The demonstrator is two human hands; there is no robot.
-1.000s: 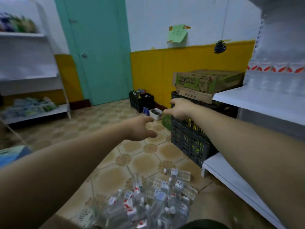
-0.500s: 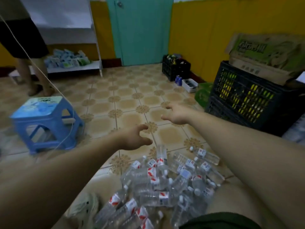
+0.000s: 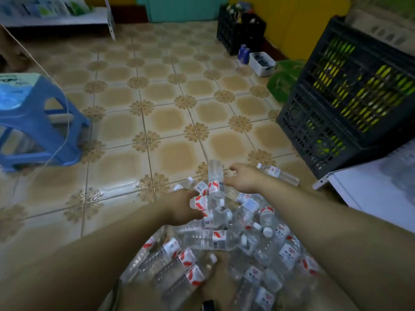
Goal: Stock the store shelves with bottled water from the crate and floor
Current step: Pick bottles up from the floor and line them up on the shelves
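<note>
Item under inspection: the pile of water bottles (image 3: 213, 239) is lying on the tiled floor (image 3: 157, 113) at near centre, spreading back between the two forearms.

The left hand (image 3: 180, 208) is resting at the pile's far left edge with its fingers against a red-labelled bottle (image 3: 201, 202); whether they are closing round it cannot be told. The right hand (image 3: 243, 178) is hovering at the far edge, fingers loosely spread and holding nothing, just beside a bottle standing on end (image 3: 215, 176). A stray bottle (image 3: 278, 173) is lying just right of that hand.

Surroundings: a black crate (image 3: 350, 97) showing yellow-green contents is crowding the pile's right side, with a white shelf board (image 3: 370, 187) just nearer. A blue stool (image 3: 33, 117) is standing well apart at left, a thin cord (image 3: 60, 86) hanging across it. At far right a smaller crate (image 3: 241, 28), blue cans (image 3: 243, 52), a white tray (image 3: 261, 63) and a green bag (image 3: 285, 79) are sitting along the wall.
</note>
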